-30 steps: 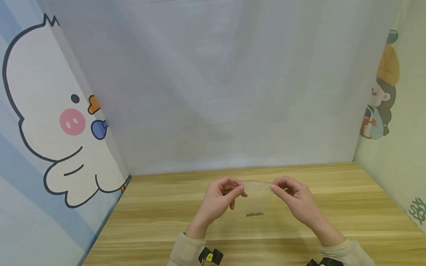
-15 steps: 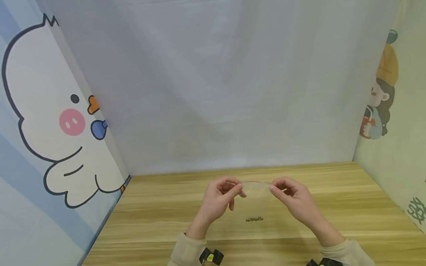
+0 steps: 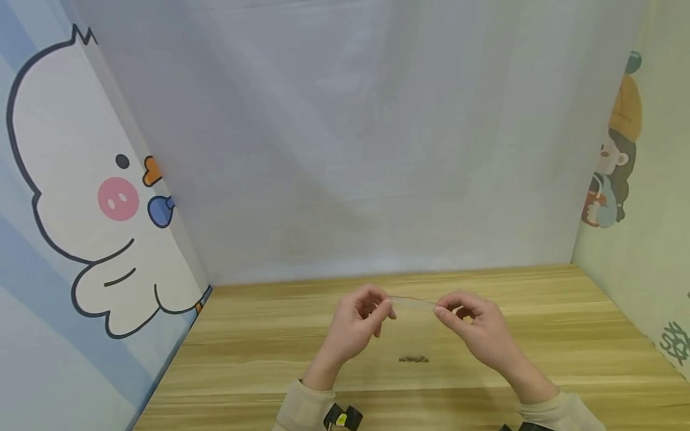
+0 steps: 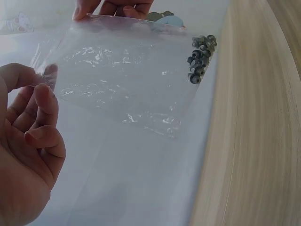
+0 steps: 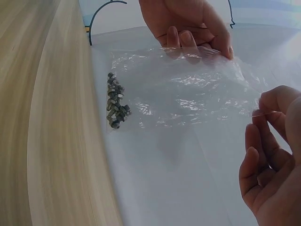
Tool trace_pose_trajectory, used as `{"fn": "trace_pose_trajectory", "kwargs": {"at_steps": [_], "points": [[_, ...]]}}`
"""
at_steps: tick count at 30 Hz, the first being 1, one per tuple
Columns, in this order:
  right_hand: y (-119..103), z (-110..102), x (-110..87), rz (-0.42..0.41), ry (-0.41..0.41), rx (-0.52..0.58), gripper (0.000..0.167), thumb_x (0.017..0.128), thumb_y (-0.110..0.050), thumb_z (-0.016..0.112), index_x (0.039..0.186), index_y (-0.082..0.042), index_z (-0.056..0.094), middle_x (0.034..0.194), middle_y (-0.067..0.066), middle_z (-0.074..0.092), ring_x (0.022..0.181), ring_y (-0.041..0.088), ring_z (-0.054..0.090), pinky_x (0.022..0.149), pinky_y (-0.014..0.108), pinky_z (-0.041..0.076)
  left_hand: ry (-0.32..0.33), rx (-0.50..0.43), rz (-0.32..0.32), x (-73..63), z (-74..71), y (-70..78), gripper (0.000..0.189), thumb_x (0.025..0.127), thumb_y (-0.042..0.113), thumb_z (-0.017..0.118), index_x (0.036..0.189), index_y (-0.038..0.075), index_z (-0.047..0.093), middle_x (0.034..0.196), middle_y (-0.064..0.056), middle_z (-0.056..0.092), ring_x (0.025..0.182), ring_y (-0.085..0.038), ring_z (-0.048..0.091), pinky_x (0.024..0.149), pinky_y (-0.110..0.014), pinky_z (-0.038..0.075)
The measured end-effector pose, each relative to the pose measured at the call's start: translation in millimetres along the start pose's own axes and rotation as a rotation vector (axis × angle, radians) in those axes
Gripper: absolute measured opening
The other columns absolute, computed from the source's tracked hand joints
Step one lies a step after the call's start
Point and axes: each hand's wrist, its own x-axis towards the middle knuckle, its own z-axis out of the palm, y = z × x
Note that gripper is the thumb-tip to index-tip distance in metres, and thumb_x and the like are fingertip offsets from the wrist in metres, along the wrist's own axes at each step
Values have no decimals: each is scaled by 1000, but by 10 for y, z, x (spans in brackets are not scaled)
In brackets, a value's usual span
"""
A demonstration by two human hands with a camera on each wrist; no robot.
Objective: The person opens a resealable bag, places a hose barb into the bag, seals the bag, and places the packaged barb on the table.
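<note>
Between both hands hangs a clear plastic zip-lock bag (image 4: 122, 70) with a thin red line along its top edge. My left hand (image 3: 356, 323) pinches one top corner between thumb and forefinger, its other fingers loosely bent. At the opposite top corner, the thumb and forefinger of my right hand (image 3: 480, 326) pinch the plastic. Several small metal nuts (image 5: 115, 101) lie gathered in a row along the bag's bottom. In the head view the nuts show as a dark strip over the table, and the bag itself is nearly invisible.
Under the hands is a wood-grain table (image 3: 259, 353). A pale grey cloth (image 3: 350, 149) hangs behind its far edge. On the left stands a panel with a white cartoon duck (image 3: 64, 149), and on the right a light green panel (image 3: 657, 209) with a cartoon figure.
The nuts in the bag have dropped slightly lower in the head view. My right hand has shifted a little left and down, and the top edge slopes down toward it. Both grips stay the same.
</note>
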Motion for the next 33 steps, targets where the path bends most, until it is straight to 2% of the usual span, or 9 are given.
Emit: {"fn": "trace_pose_trajectory", "kwargs": {"at_steps": [4, 6, 8, 11, 14, 19, 23, 27, 33], "points": [[-4, -5, 7, -18, 18, 9, 17, 99, 0, 74, 101, -17, 77, 93, -4, 73, 81, 11, 65, 73, 24, 54, -1, -7, -14, 3, 12, 4, 15, 109, 17, 64, 111, 4, 72, 91, -9, 74, 53, -25, 53, 51, -26, 45], [-3, -9, 10, -11, 20, 8, 16, 99, 0, 74, 102, -16, 77, 93, -4, 73, 82, 11, 65, 73, 24, 54, 6, -6, -4, 4, 14, 2, 13, 108, 15, 66, 110, 5, 74, 89, -11, 74, 52, -28, 53, 50, -26, 45], [-6, -14, 8, 8, 13, 7, 14, 99, -2, 74, 102, -16, 77, 94, -5, 73, 83, 11, 65, 73, 25, 54, 13, 1, 16, 5, 18, -2, 11, 107, 13, 67, 108, 6, 76, 89, -14, 73, 51, -26, 52, 48, -26, 44], [-10, -14, 1, 37, -6, 3, 11, 100, -5, 75, 103, -15, 78, 96, -8, 73, 84, 12, 65, 73, 26, 54, 22, 10, 48, 6, 24, -5, 9, 106, 11, 68, 105, 9, 77, 88, -16, 73, 49, -13, 50, 46, -26, 43], [-13, -2, -10, 35, -25, 3, 12, 99, -6, 77, 103, -17, 78, 96, -8, 73, 83, 12, 64, 72, 26, 54, 27, 19, 72, 9, 37, -9, 9, 105, 10, 69, 103, 9, 77, 88, -15, 73, 50, -8, 49, 46, -26, 43], [-26, 24, -20, -14, -13, -11, 18, 98, -3, 77, 98, -21, 77, 93, -8, 73, 79, 12, 61, 70, 26, 51, 28, 63, 83, 11, 66, -8, 7, 103, 11, 70, 100, 9, 77, 86, -8, 72, 56, -7, 50, 49, -23, 42], [-45, 37, -24, -38, 6, -38, 18, 97, 0, 77, 96, -18, 77, 92, -9, 72, 79, 11, 61, 70, 26, 51, 24, 89, 79, 13, 87, -5, 6, 101, 14, 73, 100, 11, 78, 84, -1, 71, 61, -7, 51, 53, -21, 39], [-63, 50, -26, -55, 8, -49, 16, 96, 0, 78, 95, -15, 77, 92, -9, 72, 79, 10, 61, 70, 25, 51, 23, 87, 92, 23, 106, -5, 6, 100, 11, 75, 98, 8, 80, 76, -1, 68, 58, -5, 47, 50, -21, 37], [-80, 78, -30, -75, -6, -23, 22, 94, 1, 79, 97, -21, 78, 94, -9, 74, 82, 11, 63, 72, 26, 51, 32, 71, 134, 25, 109, -10, 7, 100, 6, 74, 97, 6, 79, 71, -3, 66, 55, -5, 43, 48, -21, 35]]}}
